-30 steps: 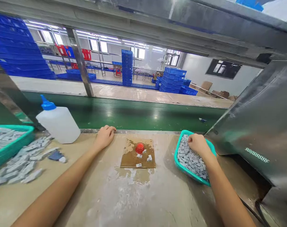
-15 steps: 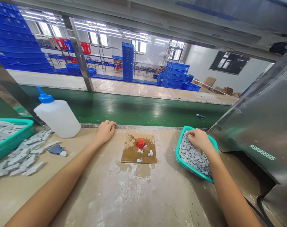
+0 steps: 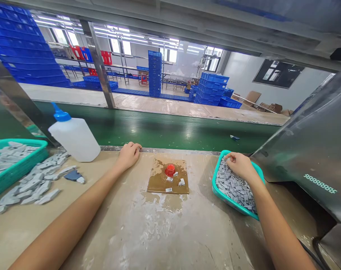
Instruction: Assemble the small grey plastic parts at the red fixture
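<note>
My left hand (image 3: 129, 154) rests on the bench's far edge beside the green belt, its fingers loosely curled in, with nothing visible in them. My right hand (image 3: 240, 165) is over a teal basket (image 3: 215, 183) full of small grey plastic pieces (image 3: 233, 187). Its thumb and fingers are pinched together at the far left part of the heap; what they hold is too small to tell. Between my hands lies a wet brown square mat (image 3: 156, 183). On it sit a red round cap-like piece (image 3: 170, 170) and several small pale pieces (image 3: 181, 182).
At left stand a white squeeze bottle (image 3: 76, 138) with a blue nozzle and a second teal basket (image 3: 24, 167). Loose grey parts (image 3: 32, 185) and a navy-and-grey part (image 3: 74, 176) lie nearby. A small dark part (image 3: 234, 138) is on the green belt (image 3: 170, 131). A metal housing (image 3: 308, 150) borders the right.
The view has shifted slightly, moving the bench rightward in the picture. My right fingers have drawn closer together over the basket. The dark part on the belt has moved left relative to the bench.
</note>
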Demonstrator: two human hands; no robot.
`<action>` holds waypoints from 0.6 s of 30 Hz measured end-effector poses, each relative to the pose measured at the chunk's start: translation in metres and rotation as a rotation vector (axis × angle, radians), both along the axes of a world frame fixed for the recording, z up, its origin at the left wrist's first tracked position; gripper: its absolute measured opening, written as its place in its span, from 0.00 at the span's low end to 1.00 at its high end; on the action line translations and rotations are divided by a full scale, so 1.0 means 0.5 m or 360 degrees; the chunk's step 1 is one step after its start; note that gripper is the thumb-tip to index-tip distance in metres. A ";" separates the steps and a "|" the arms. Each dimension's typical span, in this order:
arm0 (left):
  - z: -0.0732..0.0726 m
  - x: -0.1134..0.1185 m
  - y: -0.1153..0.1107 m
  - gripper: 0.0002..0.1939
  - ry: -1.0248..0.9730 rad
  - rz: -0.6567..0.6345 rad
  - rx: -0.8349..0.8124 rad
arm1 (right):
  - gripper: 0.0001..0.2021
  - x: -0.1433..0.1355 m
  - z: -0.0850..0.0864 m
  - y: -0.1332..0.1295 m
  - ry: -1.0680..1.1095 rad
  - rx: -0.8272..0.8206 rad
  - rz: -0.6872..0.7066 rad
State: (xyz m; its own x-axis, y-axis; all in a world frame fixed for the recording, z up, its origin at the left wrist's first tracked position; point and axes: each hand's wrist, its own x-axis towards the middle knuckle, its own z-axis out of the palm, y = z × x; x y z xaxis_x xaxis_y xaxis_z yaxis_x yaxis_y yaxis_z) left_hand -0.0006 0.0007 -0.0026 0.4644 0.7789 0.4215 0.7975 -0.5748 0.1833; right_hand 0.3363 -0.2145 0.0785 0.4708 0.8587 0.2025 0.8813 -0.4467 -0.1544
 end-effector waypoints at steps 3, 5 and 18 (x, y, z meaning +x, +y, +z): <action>-0.001 -0.001 0.000 0.15 -0.0001 0.0001 -0.0005 | 0.12 0.003 -0.003 0.001 0.0038 0.0048 0.0004; 0.000 -0.001 0.000 0.15 0.0001 -0.0001 -0.0010 | 0.13 0.004 -0.004 0.001 0.0117 0.0062 -0.0006; 0.005 0.000 -0.003 0.16 0.0023 -0.0004 -0.0026 | 0.10 0.001 -0.004 0.000 0.0321 0.0109 -0.0021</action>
State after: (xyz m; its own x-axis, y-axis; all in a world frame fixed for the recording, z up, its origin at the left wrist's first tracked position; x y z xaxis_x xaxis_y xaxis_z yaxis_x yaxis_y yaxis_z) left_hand -0.0006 -0.0009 -0.0002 0.4723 0.7845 0.4019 0.7988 -0.5737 0.1811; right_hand 0.3369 -0.2147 0.0766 0.5185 0.8398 0.1607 0.8237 -0.4402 -0.3574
